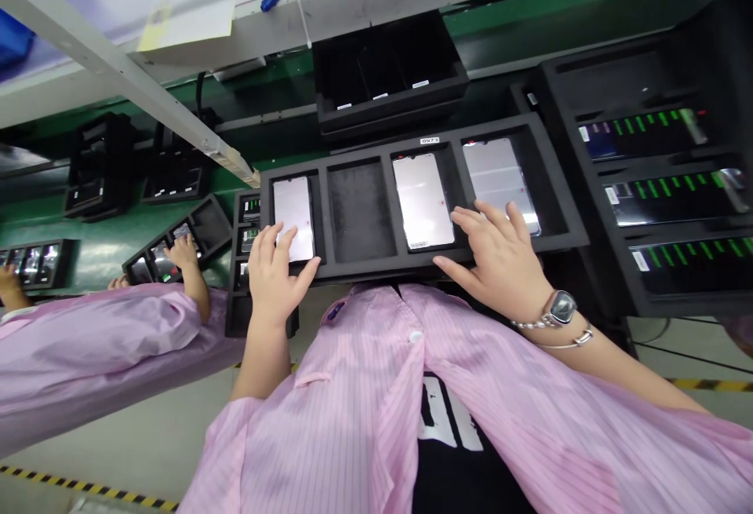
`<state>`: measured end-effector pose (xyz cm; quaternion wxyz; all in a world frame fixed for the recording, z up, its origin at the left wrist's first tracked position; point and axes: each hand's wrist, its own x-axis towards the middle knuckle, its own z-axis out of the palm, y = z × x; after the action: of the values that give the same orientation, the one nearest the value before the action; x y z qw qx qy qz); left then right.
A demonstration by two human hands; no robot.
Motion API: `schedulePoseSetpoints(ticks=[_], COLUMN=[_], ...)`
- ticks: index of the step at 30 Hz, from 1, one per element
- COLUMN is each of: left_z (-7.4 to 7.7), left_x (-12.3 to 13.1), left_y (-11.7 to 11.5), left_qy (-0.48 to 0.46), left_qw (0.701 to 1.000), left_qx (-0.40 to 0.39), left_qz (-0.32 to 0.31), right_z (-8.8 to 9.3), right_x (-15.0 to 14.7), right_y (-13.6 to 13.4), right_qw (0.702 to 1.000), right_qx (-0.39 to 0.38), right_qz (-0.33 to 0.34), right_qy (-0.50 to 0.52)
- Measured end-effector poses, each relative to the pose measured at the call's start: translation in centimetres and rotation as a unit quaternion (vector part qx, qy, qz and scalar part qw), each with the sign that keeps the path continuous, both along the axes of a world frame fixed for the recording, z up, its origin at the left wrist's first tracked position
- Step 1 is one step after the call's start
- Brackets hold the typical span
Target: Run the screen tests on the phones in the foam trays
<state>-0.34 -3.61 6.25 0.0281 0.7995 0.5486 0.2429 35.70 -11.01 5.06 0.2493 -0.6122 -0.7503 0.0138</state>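
Note:
A black foam tray marked 0973 lies before me, with one bare slot second from the left. In its leftmost slot is a phone with a pale, lit-looking face. A second phone sits in the third slot, and a third phone in the rightmost. My left hand rests at the tray's near left edge, fingers apart over the lower part of the leftmost phone. Spread fingers of my right hand lie over the near rim, between the two right-hand phones. Neither hand holds anything.
Behind the tray stands a stack of black trays. At right, a larger black tray holds several phones with green strips. A co-worker's hand is over another tray at left. A white metal post slants across the left.

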Motion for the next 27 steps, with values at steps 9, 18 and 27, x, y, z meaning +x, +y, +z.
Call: schedulePoseSetpoints(ticks=[9, 18, 27], left_z=[-0.5, -0.7, -0.4], left_x=[0.0, 0.3, 0.7], left_y=[-0.2, -0.4, -1.2], left_qy=[0.003, -0.040, 0.011], left_qw=[1.000, 0.999, 0.999], left_qx=[-0.003, 0.019, -0.024], left_qz=[0.007, 0.014, 0.040], right_z=[0.4, 0.5, 0.8], right_x=[-1.0, -1.2, -1.6], right_y=[-0.1, -0.1, -0.5], right_qw=[0.998, 0.997, 0.997], right_qx=[-0.048, -0.057, -0.068], right_qz=[-0.020, -0.036, -0.033], right_qy=[-0.039, -0.029, -0.006])
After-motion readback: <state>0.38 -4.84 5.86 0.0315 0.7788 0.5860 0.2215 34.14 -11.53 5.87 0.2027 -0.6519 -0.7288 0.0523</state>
